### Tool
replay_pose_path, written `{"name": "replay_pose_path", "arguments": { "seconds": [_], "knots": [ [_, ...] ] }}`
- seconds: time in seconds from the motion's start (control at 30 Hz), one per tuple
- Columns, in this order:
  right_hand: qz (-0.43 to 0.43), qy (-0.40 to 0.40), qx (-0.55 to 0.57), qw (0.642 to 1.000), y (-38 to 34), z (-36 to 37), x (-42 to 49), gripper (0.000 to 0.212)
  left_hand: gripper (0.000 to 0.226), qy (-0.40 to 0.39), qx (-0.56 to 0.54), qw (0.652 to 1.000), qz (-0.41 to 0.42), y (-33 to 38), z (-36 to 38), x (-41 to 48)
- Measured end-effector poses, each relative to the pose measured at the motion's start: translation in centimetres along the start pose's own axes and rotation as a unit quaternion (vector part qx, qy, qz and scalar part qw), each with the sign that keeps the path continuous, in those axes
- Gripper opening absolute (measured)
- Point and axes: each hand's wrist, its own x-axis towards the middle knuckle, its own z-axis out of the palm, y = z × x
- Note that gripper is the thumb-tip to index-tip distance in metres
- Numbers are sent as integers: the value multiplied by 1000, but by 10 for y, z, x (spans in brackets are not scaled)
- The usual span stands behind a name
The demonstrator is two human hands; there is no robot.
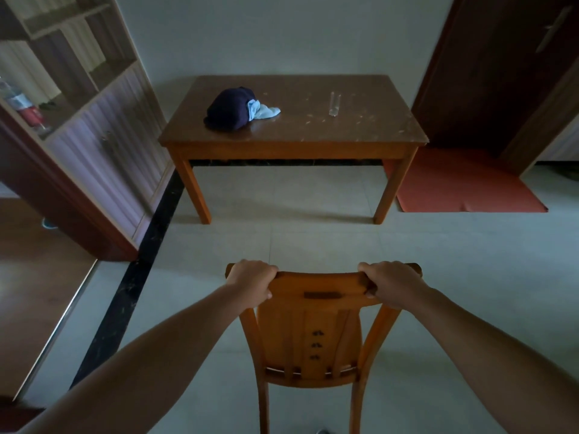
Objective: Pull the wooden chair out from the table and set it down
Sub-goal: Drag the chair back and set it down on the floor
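With the wooden chair (313,327) well clear of the table (294,142), left hand (250,285) and right hand (391,285) both clench its top rail, so only release seems left.

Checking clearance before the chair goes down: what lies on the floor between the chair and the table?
Nothing. The head view shows bare tiled floor between the wooden chair and the table.

wooden chair (308,333) | orange-brown, upright | well apart from table (294,142)
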Motion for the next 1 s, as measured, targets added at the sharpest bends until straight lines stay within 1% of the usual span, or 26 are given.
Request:
{"name": "replay_pose_path", "arguments": {
  "seconds": [0.17,0.3,0.37,0.47,0.6,0.77,0.9,1.0],
  "knots": [
    [11,18,0,1000,-5,21,-34,31,22,12,13,1000,17,22,12,-21],
    [10,30,-2,1000,-16,36,-59,34,25,41,20,999,21,35,31,-45],
    [-1,33,-8,999,-21,43,-72,31,29,43,17,999,23,41,37,-58],
    [-4,50,-10,999,-28,61,-93,27,24,50,19,998,14,55,49,-81],
    [-8,67,0,998,-37,90,-124,23,22,39,27,999,-2,76,66,-114],
    [-16,92,20,995,-50,133,-170,14,17,16,25,999,-35,109,89,-161],
    [-9,80,8,997,-60,162,-207,10,6,-12,13,999,-45,141,110,-198],
    [3,64,-9,998,-70,187,-232,14,4,-20,9,998,-51,162,130,-226]
  ]
}}
